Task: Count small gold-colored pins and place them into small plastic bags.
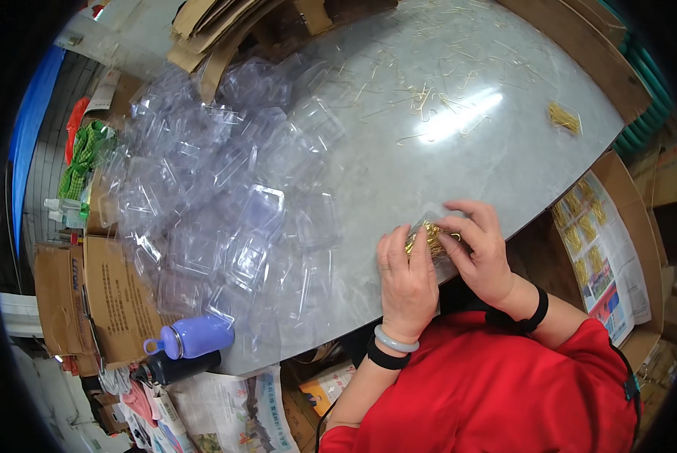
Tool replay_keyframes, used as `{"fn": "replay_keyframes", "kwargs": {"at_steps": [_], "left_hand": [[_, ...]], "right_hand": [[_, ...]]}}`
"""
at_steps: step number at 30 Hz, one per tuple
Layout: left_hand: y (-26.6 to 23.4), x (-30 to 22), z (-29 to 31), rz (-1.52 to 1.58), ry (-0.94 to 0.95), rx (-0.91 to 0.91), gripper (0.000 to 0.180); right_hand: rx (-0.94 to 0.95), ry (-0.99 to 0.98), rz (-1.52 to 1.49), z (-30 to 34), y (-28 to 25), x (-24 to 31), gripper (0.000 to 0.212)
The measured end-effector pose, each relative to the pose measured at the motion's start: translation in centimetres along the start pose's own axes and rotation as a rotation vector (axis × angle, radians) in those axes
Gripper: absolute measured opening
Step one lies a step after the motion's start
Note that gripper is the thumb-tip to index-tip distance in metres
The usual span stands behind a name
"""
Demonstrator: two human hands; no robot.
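Near the table's front edge, my left hand [408,283] is wrapped round one side of a small clear plastic tray [431,213] full of gold wire hooks [421,238]. My right hand [480,253] curls in from the other side, its thumb and forefinger on the hooks. The fingers hide much of the tray. More loose gold hooks [429,97] lie scattered over the far part of the grey table [369,170]. At the right edge sits another tray with a bundle of gold hooks [563,118].
A big heap of clear plastic trays [233,189] covers the table's left side. A purple bottle [199,337] and a black bottle [176,368] lie at the front left. To the right, a cardboard box [644,219] holds several gold hook bundles [586,226] on newspaper. Torn cardboard [218,30] stands behind.
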State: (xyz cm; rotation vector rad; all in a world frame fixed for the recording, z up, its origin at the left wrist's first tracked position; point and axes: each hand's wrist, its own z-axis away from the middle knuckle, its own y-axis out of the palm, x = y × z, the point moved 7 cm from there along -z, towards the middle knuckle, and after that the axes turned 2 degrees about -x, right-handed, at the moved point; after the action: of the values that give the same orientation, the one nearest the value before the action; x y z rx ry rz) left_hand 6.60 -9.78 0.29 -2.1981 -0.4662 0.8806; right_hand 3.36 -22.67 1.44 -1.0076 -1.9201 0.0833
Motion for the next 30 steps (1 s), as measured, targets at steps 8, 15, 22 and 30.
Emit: {"fn": "replay_keyframes", "kwargs": {"at_steps": [8,15,22,30], "left_hand": [[0.2,0.1,0.0,-0.035,0.011,0.018,0.035],[0.1,0.3,0.2,0.062,-0.001,-0.019,0.039],[0.1,0.1,0.0,0.059,-0.027,-0.037,0.034],[-0.5,0.1,-0.1,-0.055,-0.030,-0.061,0.029]], "right_hand": [[0.106,-0.194,0.236,0.3,-0.8,-0.6,0.022],[0.323,-0.152,0.094,-0.1,0.2,0.3,0.072],[0.205,-0.216,0.221,3.4,-0.9,0.0,0.060],[0.199,-0.127,-0.013,1.8,-0.3,0.1,0.064]]}}
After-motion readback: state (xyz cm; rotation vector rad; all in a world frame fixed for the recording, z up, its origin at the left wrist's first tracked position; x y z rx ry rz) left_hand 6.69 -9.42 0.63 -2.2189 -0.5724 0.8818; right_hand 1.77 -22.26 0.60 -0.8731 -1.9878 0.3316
